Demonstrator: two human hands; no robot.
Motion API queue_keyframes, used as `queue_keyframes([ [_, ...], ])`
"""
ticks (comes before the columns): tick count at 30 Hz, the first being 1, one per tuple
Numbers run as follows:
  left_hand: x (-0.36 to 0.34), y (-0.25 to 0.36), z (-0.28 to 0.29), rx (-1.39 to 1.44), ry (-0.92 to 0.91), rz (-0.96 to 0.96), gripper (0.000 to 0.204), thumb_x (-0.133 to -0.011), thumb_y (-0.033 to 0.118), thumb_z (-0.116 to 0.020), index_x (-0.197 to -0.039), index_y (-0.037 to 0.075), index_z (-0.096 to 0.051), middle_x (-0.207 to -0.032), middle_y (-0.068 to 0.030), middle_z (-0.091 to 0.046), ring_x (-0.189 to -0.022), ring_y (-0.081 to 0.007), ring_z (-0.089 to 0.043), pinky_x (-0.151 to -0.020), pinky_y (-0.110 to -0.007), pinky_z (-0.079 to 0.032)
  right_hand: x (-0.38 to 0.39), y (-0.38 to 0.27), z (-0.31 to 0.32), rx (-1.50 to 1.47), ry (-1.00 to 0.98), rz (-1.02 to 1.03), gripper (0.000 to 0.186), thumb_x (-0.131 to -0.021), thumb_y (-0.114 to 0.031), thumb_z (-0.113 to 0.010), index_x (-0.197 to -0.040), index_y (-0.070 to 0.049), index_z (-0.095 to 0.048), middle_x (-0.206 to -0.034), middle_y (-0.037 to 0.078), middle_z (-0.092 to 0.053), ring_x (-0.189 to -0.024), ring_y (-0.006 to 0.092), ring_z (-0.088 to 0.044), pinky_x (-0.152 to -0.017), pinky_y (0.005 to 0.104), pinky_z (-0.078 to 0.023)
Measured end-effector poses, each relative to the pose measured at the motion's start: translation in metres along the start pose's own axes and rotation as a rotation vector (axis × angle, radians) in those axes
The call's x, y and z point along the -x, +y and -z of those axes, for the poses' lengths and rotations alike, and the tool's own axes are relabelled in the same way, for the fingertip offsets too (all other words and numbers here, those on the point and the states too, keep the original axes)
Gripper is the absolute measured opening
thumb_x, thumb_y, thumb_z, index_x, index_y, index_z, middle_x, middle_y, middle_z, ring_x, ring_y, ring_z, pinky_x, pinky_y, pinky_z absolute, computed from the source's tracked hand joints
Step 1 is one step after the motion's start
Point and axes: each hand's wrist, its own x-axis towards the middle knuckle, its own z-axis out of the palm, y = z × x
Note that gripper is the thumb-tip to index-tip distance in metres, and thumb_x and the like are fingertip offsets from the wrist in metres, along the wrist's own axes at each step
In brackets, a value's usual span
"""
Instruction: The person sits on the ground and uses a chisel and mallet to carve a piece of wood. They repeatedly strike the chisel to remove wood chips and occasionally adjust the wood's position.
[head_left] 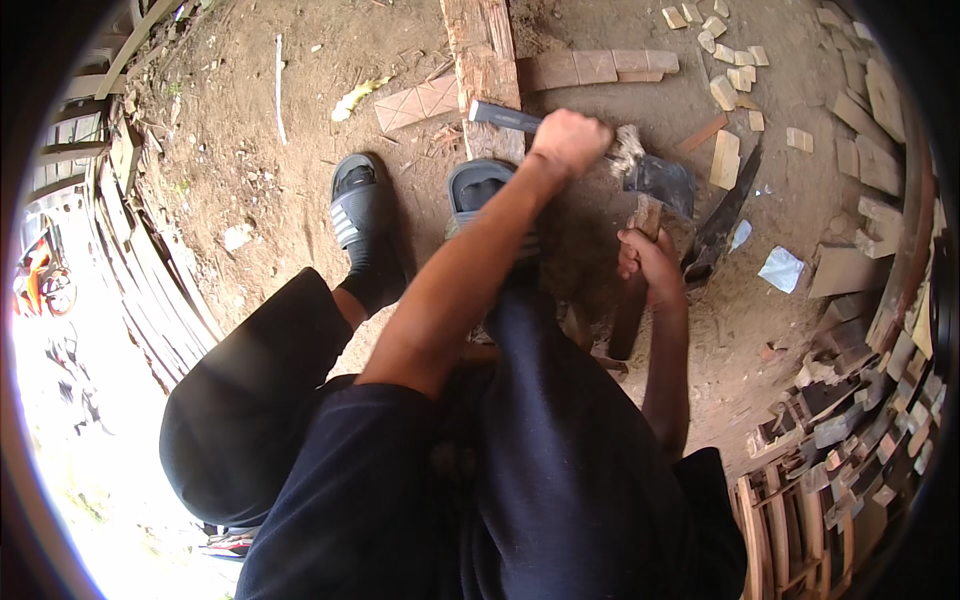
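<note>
My left hand (572, 142) is closed round a chisel (505, 117). Its flat dark blade points left over a rough wooden beam (485, 50), and the frayed end of its handle sticks out to the right of my fist. Close by on the right, my right hand (650, 262) grips the wooden handle of a hammer. The dark, blocky hammer head (660, 185) is beside the frayed handle end; whether they touch I cannot tell. My right sandal (482, 190) is at the beam's near end, and my left sandal (360, 205) rests on the dirt.
Under the beam lies a crosswise plank (590, 67) with marked lines. Several small wood blocks (740, 75) are scattered at the far right. Wood offcuts (830, 430) pile up along the right, and long boards (140, 260) line the left. A pale scrap (782, 270) lies on the ground.
</note>
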Motion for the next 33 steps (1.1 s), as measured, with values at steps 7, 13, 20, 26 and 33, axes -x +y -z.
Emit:
queue_keyframes([
  [7, 0.005, -0.011, 0.002, -0.036, 0.099, -0.015, 0.013, -0.076, 0.018, -0.057, -0.074, 0.013, -0.068, -0.077, -0.0085, -0.069, -0.074, -0.0234, -0.068, -0.063, -0.035, -0.054, -0.029, 0.004, 0.005, -0.460, 0.109, 0.038, 0.009, -0.081, -0.008, -0.056, -0.079, -0.009, -0.047, -0.057, -0.004, -0.038, -0.045, 0.0062, -0.037, -0.045, 0.0235, -0.033],
  [13, 0.002, 0.004, 0.029, 0.147, 0.289, -0.055, 0.009, -0.070, 0.018, -0.060, -0.069, 0.011, -0.065, -0.071, -0.0108, -0.067, -0.068, -0.0252, -0.067, -0.061, -0.037, -0.054, -0.012, 0.012, 0.012, -0.386, 0.103, -0.038, 0.009, -0.081, -0.008, -0.056, -0.081, -0.010, -0.047, -0.057, -0.007, -0.036, -0.046, 0.0041, -0.035, -0.045, 0.0223, -0.031],
  [20, -0.014, 0.013, 0.021, 0.228, 0.342, -0.070, 0.015, -0.071, 0.020, -0.059, -0.075, 0.007, -0.063, -0.075, -0.0119, -0.066, -0.070, -0.0280, -0.065, -0.062, -0.038, -0.052, 0.010, -0.004, 0.028, -0.465, 0.123, 0.027, 0.010, -0.082, -0.009, -0.056, -0.083, -0.011, -0.046, -0.059, -0.007, -0.035, -0.047, 0.0037, -0.034, -0.045, 0.0217, -0.032],
  [26, -0.020, 0.014, 0.026, 0.185, 0.283, -0.016, 0.010, -0.073, 0.017, -0.058, -0.074, 0.011, -0.067, -0.076, -0.0107, -0.068, -0.073, -0.0253, -0.067, -0.066, -0.037, -0.054, 0.017, -0.033, 0.016, -0.419, 0.399, 0.278, 0.009, -0.084, -0.010, -0.057, -0.088, -0.009, -0.049, -0.057, -0.006, -0.035, -0.043, 0.0036, -0.034, -0.040, 0.0221, -0.031],
  [33, -0.022, 0.009, 0.027, 0.195, 0.249, 0.012, 0.013, -0.076, 0.018, -0.057, -0.079, 0.011, -0.067, -0.080, -0.0108, -0.068, -0.077, -0.0248, -0.068, -0.069, -0.036, -0.053, 0.023, -0.055, -0.007, 0.042, 0.221, 0.222, 0.012, -0.081, -0.007, -0.059, -0.086, -0.008, -0.048, -0.057, -0.005, -0.038, -0.042, 0.0056, -0.037, -0.040, 0.0233, -0.032],
])
